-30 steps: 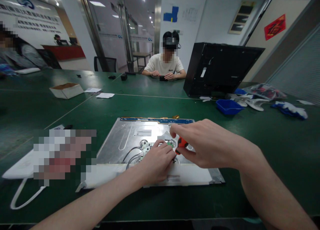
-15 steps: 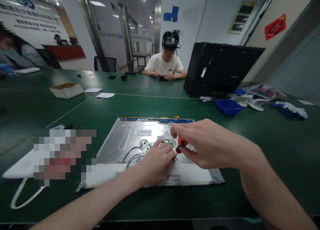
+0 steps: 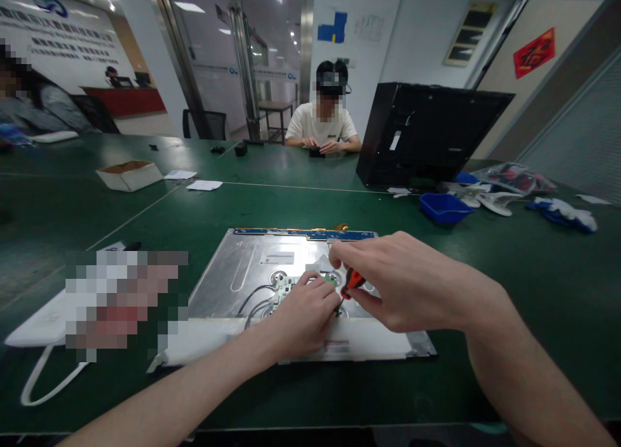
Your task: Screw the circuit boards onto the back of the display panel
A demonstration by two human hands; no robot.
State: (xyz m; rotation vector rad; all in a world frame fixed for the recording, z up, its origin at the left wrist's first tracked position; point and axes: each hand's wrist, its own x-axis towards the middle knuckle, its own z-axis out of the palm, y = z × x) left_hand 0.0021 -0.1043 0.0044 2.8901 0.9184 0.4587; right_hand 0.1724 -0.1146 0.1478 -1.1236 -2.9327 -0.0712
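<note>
A flat metal display panel (image 3: 218, 266) lies on the green table, with a blue circuit strip (image 3: 291, 233) along its far edge. My right hand (image 3: 388, 279) grips a red and black screwdriver (image 3: 352, 281), its tip pointing down at the panel's middle. My left hand (image 3: 308, 308) rests over a small green circuit board (image 3: 284, 292), its fingers bent close to the screwdriver's tip. Whatever the left fingertips pinch is hidden. Dark cables (image 3: 250, 299) curve out from the board's left side.
A white device with a cable (image 3: 39, 321) lies at the left. Farther off are an open carton (image 3: 130, 176), a blue tray (image 3: 445, 207), a black monitor (image 3: 431, 133) and gloves (image 3: 563, 213). A person (image 3: 323, 123) sits across the table (image 3: 291, 204).
The screwdriver's handle has turned in my right hand, while both hands stay in nearly the same place. The person across has shifted slightly.
</note>
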